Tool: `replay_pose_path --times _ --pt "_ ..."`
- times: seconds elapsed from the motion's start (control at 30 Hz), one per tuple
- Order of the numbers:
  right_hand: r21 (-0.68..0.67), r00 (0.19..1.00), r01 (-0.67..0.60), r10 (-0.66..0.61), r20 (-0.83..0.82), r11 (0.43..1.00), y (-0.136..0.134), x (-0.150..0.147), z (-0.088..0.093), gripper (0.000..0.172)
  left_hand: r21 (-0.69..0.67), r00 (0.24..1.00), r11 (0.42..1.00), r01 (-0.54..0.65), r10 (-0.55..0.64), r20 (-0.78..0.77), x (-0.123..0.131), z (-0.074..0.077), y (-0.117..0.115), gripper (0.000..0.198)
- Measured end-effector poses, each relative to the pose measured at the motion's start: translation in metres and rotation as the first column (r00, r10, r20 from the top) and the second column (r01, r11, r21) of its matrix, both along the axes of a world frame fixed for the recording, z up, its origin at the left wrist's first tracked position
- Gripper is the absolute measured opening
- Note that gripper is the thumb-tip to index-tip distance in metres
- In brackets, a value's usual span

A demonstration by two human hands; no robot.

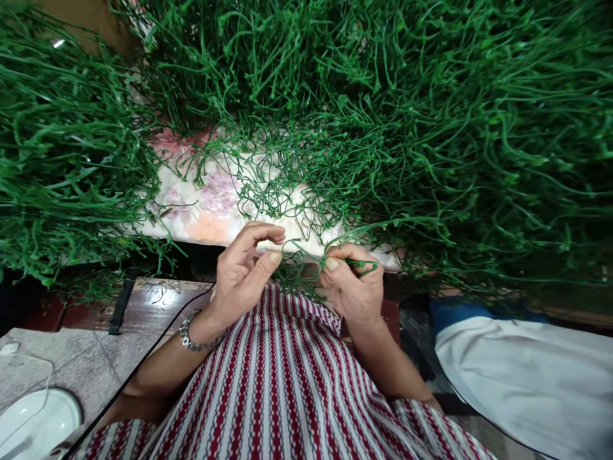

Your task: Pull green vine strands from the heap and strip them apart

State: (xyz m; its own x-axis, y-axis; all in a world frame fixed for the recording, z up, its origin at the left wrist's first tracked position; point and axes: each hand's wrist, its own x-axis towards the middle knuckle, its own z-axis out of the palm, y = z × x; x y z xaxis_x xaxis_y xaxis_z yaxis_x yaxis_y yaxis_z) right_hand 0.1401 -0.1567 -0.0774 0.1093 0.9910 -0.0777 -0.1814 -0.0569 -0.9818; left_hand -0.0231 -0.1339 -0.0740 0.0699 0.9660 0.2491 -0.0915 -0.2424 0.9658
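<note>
Between thumb and curled fingers, my right hand [353,281] pinches a thin green branching stem [364,227]. The stem's long part runs off to the right toward the big heap, and short ends poke out past the knuckles. My left hand [249,265] is beside it with thumb and fingers apart and a gap between them. Thin green strands pass close to the left thumb tip; whether they touch it I cannot tell. A small tangle of green stems [292,271] hangs below, between the two hands, over my lap.
A large heap of green stems [454,128] covers the back and right of the table, with another heap [62,160] at left. A flowered tablecloth [211,191] shows between them. White cloth [531,377] lies at lower right; a white round object [41,418] stands at lower left.
</note>
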Motion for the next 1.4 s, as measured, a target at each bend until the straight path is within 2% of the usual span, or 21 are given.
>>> replay_pose_path --times 0.07,0.13,0.2,0.27,0.37,0.47,0.57,0.67,0.77,0.87,1.0,1.13,1.2,1.3,1.4 --pt "-0.010 0.989 0.008 -0.010 -0.151 1.000 0.002 -0.004 0.005 0.014 0.132 0.995 0.991 -0.016 0.029 -0.100 0.000 -0.002 -0.003 0.017" --pt "-0.012 0.960 0.023 -0.026 -0.279 1.000 0.004 -0.009 0.010 0.014 0.290 0.967 0.956 0.052 0.025 -0.253 0.002 -0.004 -0.005 0.018" --pt "-0.010 0.941 0.023 -0.025 -0.339 1.000 0.007 -0.013 0.011 0.015 0.400 0.904 0.908 0.128 0.060 -0.424 0.006 -0.006 -0.003 0.020" --pt "0.006 0.938 -0.025 0.026 -0.345 1.000 0.009 -0.013 0.010 0.014 0.431 0.858 0.891 0.142 0.107 -0.503 0.009 -0.008 0.000 0.013" --pt "0.028 0.972 -0.096 0.100 -0.212 0.995 0.012 -0.007 0.007 0.013 0.392 0.900 0.918 0.062 0.118 -0.419 0.009 -0.009 0.005 0.010" --pt "0.060 0.992 -0.071 0.064 0.112 0.996 0.015 0.000 0.009 0.017 0.292 0.947 0.956 0.008 0.087 -0.309 0.006 -0.009 0.007 0.009" --pt "0.100 0.899 -0.120 0.065 0.433 0.988 0.018 0.001 0.010 0.026 0.278 0.964 0.961 -0.010 0.083 -0.253 0.004 -0.008 0.006 0.009" --pt "0.125 0.783 -0.219 0.098 0.614 0.968 0.020 -0.003 0.007 0.027 0.262 0.978 0.963 -0.058 0.107 -0.177 0.005 -0.010 0.004 0.010" --pt "0.166 0.729 -0.251 0.073 0.680 0.954 0.020 -0.003 0.004 0.014 0.150 0.989 0.987 -0.060 0.079 -0.122 0.004 -0.013 0.003 0.008" --pt "0.200 0.682 -0.322 0.081 0.727 0.925 0.021 0.000 0.006 0.008 0.042 0.986 0.999 -0.028 0.035 -0.164 0.002 -0.014 0.004 0.006" --pt "0.262 0.626 -0.388 0.044 0.779 0.884 0.022 0.003 0.012 0.007 0.034 0.963 0.999 -0.007 0.016 -0.268 -0.001 -0.011 0.004 0.009" --pt "0.279 0.580 -0.392 0.000 0.814 0.877 0.022 0.002 0.015 0.008 0.038 0.936 0.989 0.140 -0.120 -0.331 -0.002 -0.008 0.006 0.010" --pt "0.260 0.588 -0.410 0.035 0.808 0.874 0.022 0.002 0.015 0.009 0.046 0.934 0.982 0.181 -0.157 -0.322 -0.002 -0.006 0.007 0.007" --pt "0.257 0.641 -0.435 0.096 0.762 0.863 0.023 0.002 0.013 0.009 0.049 0.964 0.985 0.167 -0.153 -0.216 -0.002 -0.007 0.010 0.005" --pt "0.288 0.659 -0.481 0.125 0.741 0.828 0.023 0.001 0.006 0.011 -0.019 0.975 0.983 0.184 -0.185 -0.126 -0.002 -0.009 0.010 0.006"
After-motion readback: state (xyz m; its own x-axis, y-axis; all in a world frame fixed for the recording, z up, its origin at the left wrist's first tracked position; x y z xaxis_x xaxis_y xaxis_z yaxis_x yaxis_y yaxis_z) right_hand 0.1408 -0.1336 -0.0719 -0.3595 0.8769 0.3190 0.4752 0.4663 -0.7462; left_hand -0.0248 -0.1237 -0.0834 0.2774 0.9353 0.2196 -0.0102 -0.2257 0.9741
